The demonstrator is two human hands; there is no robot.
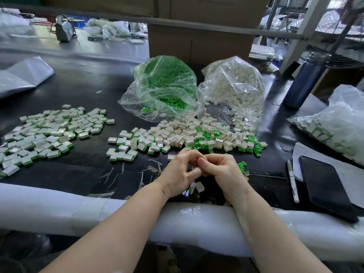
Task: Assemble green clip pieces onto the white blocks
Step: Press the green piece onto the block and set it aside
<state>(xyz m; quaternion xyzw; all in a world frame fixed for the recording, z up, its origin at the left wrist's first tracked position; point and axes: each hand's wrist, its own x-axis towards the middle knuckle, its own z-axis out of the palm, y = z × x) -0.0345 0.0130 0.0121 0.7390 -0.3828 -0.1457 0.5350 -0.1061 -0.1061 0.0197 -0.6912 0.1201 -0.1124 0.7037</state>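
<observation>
White blocks [189, 133], green-edged, heaped.

Your left hand [178, 172] and right hand [222, 170] meet at the fingertips with fingers curled inward, backs up, both bare forearms reaching forward and angling toward each other.

Counts on the black bench

Two hands: a left hand [180, 170] and a right hand [222, 170]. Two open clear bags at the back, one bag of green clips [163, 85] and one bag of white blocks [234, 85]; a third bag of finished pieces [334, 125] lies at right. One phone [325, 189], one pen [292, 181], one dark bottle [305, 79]. Loose blocks and clips are too many to count.
</observation>
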